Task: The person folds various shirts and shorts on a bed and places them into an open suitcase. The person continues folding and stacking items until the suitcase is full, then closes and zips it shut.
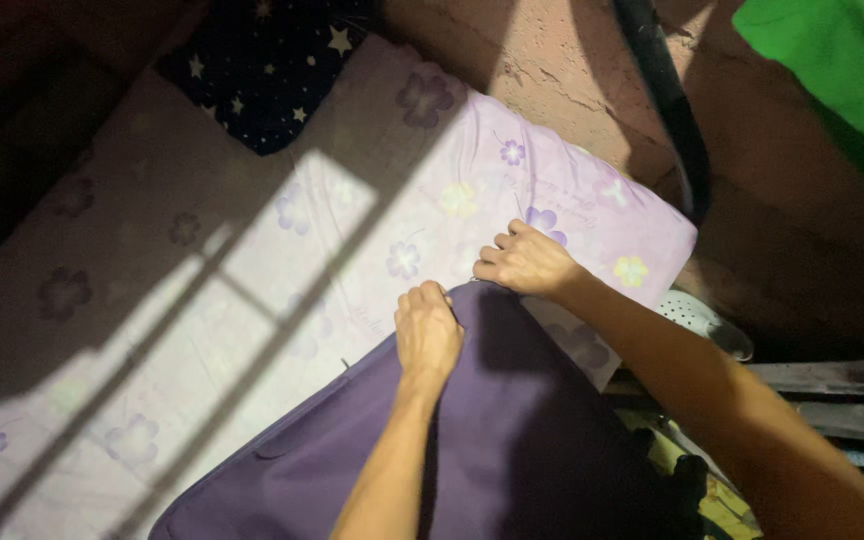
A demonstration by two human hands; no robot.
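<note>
Two hands, left hand (pixel 428 332) and right hand (pixel 525 263), each clamped on one purple suitcase (pixel 512 440) atop one mattress (pixel 252 280).

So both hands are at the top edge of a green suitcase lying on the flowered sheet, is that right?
Not quite: the suitcase is purple, not green. The head view shows the left hand and right hand at its top edge, and it lies on the flowered sheet.

A bed (pixel 202 300) covered in a pale lilac flower-printed sheet carries a dark purple fabric suitcase (pixel 512 450) and a navy star-patterned pillow (pixel 272 70) at its far end
</note>
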